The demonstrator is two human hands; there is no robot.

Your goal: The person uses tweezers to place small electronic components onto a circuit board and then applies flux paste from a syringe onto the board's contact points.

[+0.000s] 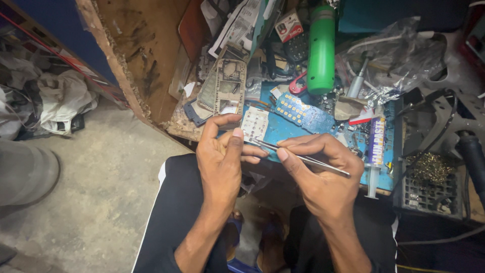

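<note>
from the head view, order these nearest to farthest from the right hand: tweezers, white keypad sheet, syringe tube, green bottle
1. tweezers, gripped in the right hand
2. white keypad sheet, just up-left of it
3. syringe tube, on the blue mat to its right
4. green bottle, far up the bench

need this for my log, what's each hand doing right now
Left hand: fingers curled, thumb up by the tips of the tweezers; anything pinched there is too small to tell.
Right hand: closed on the tweezers.

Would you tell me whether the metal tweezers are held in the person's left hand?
No, the tweezers are pinched in the right hand, their tips reaching toward the left hand.
</note>
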